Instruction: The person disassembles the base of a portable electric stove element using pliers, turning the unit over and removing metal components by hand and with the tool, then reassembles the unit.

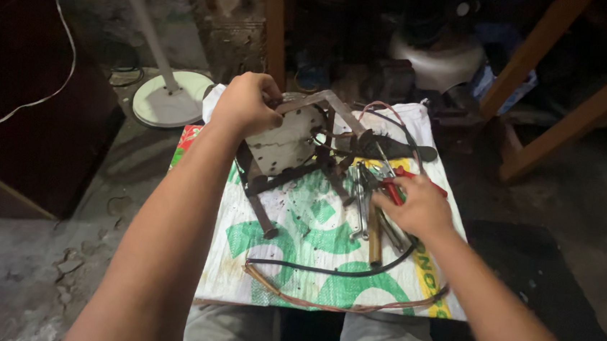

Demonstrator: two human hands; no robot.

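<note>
My left hand (246,105) grips the upper edge of a rusty metal frame (292,148) with bent legs, holding it tilted on a white and green woven sack (310,265). My right hand (416,205) rests on a pile of hand tools (373,198) beside the frame, its fingers closed around red-handled pliers (394,191). A wooden-handled tool (374,242) lies just below that hand.
A black cable (332,271) and a brown wire (336,304) curve across the sack's near part. A white round stand base (172,99) sits at the back left. Wooden table legs (575,112) rise at the right. A dark cabinet (21,83) stands at the left.
</note>
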